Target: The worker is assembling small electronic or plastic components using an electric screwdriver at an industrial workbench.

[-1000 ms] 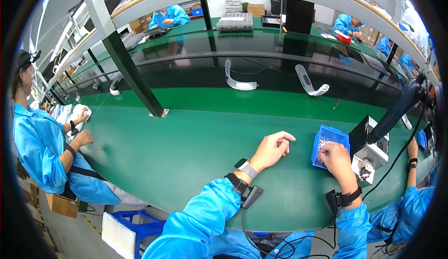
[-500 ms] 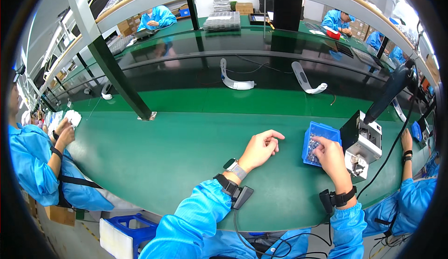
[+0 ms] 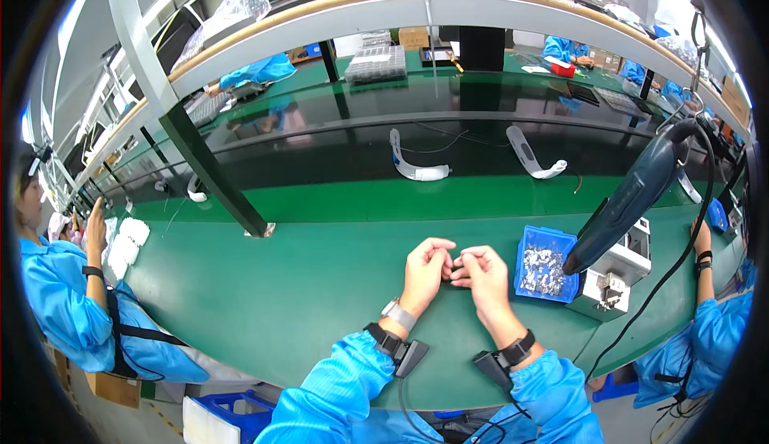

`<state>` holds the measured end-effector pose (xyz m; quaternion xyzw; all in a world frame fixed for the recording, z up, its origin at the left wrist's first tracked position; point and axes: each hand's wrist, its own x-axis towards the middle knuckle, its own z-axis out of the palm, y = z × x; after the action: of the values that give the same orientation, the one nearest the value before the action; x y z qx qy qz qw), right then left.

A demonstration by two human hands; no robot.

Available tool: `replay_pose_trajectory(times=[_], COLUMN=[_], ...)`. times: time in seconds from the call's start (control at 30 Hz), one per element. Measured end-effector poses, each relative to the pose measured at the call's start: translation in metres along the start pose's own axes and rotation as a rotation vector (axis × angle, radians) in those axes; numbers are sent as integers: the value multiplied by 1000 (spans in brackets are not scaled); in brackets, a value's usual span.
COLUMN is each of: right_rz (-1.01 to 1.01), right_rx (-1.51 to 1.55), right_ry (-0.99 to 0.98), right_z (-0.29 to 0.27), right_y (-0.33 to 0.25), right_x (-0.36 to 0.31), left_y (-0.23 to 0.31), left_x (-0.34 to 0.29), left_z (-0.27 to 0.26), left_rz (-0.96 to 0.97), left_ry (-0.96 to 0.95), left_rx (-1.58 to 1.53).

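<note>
Small silvery parts (image 3: 543,269) in blue bin (image 3: 548,237); both hands close together to its left

Contents: the parts are tiny, irregular and shiny, heaped loosely over the bin floor; individual shapes are too small to tell. The bin is smooth, glossy plastic, rectangular and open-topped. It stands on a flat, matte green work surface (image 3: 344,292), just beside a box-shaped device (image 3: 599,300) with metallic faces and a small silvery fixture at its front.

Overhead tool: a dark handheld tool (image 3: 629,192), long, rounded and tapering, hangs aslant from a hook. Its lower end overlaps the bin's right edge in view; contact cannot be determined. A black cable (image 3: 683,272) loops down on its right.

Hands: the left hand (image 3: 427,274) is angled inward, fingers curled, thumb and forefinger drawn toward each other. The right hand (image 3: 485,281) mirrors it, knuckles bent, thumb and forefinger converging. The fingertips of both meet or nearly meet; whether a part is pinched between them cannot be told. Both forearms reach in from the lower edge in light-blue cloth sleeves (image 3: 340,380), creased at the elbows and finely lined. Each wrist carries a black strap (image 3: 519,349) with a dark block; the left also bears a grey-banded watch (image 3: 398,314).

Beyond: two smooth, white, curved pieces (image 3: 418,169) lie well apart from the hands.
</note>
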<state>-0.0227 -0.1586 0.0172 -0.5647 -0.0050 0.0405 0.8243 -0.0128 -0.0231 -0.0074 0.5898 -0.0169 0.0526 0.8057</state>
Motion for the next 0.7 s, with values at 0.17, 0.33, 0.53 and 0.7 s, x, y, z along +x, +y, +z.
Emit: replay_pose_trajectory(times=[0.17, 0.33, 0.53, 0.7], right_rz=[-92, -187, -77, -72], right_rx=[-164, -409, -375, -411], right_ry=[-92, -188, -171, -153], right_z=[-11, -9, 0, -4], right_y=[11, 15, 5, 6], right_x=[5, 11, 5, 4], left_y=[20, 24, 23, 18], left_x=[-21, -18, -20, -20], left_z=[-13, -19, -22, -20], left_rz=[-97, -80, -27, -15], left_ry=[-189, -215, -140, -130], left_rx=[71, 150, 212, 234])
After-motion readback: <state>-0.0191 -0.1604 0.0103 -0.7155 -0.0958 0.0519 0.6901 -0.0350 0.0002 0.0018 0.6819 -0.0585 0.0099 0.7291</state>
